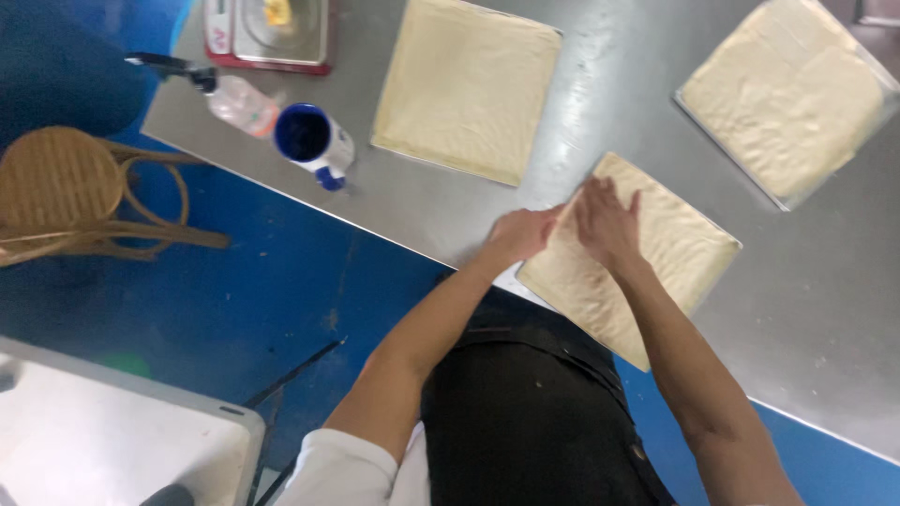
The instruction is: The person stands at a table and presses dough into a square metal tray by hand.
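Both hands down on the near dough sheet at the table edge

Taking the near dough sheet (637, 267) as the reference and going left to right: way off to its left there's a wicker chair (66, 192) on the blue floor (253, 290), then up on the steel table (816, 300) a spray bottle (234, 98), a blue cup (314, 141) lying on its side and a scale (272, 33) at the far edge. Another dough sheet (464, 89) sits above-left of the near one, well apart. The left hand (520, 234) is at the sheet's left edge, looks loosely curled against it, though I can't tell if it's pinching anything. The right hand (607, 223) is just beside it, open and flat, fingers spread on top of the sheet. A third sheet (787, 98) lies up to the right.
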